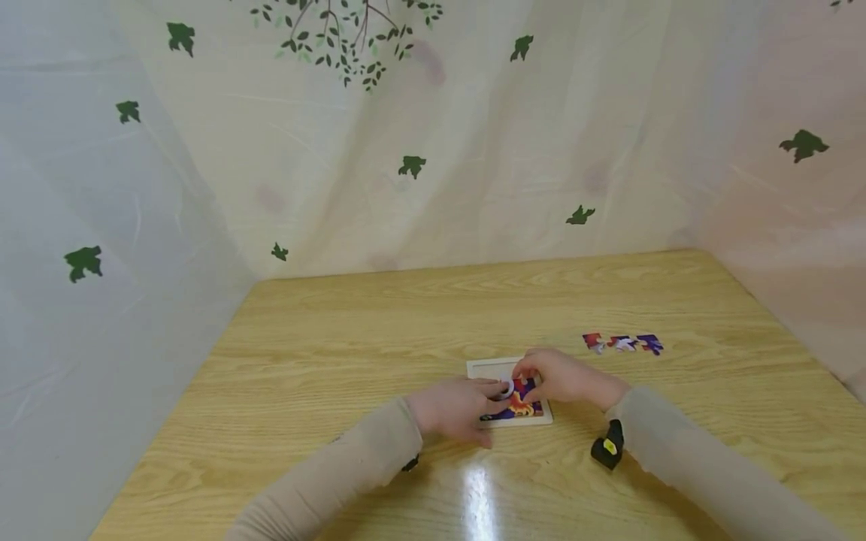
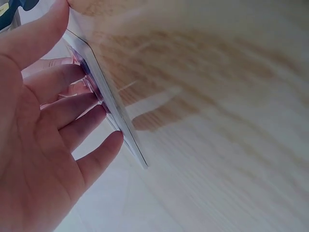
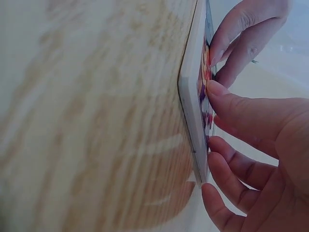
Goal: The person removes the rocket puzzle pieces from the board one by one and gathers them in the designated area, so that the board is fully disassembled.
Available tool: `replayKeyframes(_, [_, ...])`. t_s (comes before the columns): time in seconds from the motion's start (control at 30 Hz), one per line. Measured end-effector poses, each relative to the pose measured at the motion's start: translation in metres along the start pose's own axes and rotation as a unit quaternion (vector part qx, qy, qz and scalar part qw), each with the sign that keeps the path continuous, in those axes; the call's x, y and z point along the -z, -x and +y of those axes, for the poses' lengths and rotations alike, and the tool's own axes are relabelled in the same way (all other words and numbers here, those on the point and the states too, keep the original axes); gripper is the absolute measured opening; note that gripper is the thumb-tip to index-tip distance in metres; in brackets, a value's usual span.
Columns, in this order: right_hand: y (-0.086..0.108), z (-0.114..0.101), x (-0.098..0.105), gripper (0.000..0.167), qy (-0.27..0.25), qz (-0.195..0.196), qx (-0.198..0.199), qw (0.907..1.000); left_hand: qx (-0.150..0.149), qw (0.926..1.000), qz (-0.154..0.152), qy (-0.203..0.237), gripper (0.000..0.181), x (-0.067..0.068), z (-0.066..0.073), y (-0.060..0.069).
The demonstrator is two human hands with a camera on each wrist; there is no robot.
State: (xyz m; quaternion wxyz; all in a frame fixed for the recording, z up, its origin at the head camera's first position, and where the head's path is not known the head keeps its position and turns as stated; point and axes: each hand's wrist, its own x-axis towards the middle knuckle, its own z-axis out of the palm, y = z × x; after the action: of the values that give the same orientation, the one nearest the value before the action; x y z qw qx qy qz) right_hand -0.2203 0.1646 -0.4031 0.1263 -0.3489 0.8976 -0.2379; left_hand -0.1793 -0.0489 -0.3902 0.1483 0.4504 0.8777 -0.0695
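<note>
While the left hand [image 1: 458,408] lies spread on the puzzle [image 1: 521,406], the right hand [image 1: 556,375] touches it, loosely bent.

There are three loose puzzle pieces [image 1: 624,344], one tray [image 1: 489,372] and one table [image 1: 338,323].

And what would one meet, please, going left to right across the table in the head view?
Bare left hand, rectangular white-framed jigsaw puzzle, bare right hand, mostly red jigsaw piece, red-white-purple jigsaw piece, mostly purple jigsaw piece.

No legible text, numbers or brands.
</note>
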Motion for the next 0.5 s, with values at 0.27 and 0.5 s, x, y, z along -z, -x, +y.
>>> replayKeyframes(0.27, [-0.0003,-0.0005,-0.0005,0.025,0.003,0.001,-0.020,0.9998,-0.005,0.9998,0.012,0.017,0.065,0.0003,0.0007,0.0006])
replayKeyframes(0.5, [-0.0018,-0.0021,0.0005,0.024,0.002,-0.002,-0.036,0.9993,-0.005,0.9994,0.021,0.028,0.065,-0.0015,-0.0010,-0.0004])
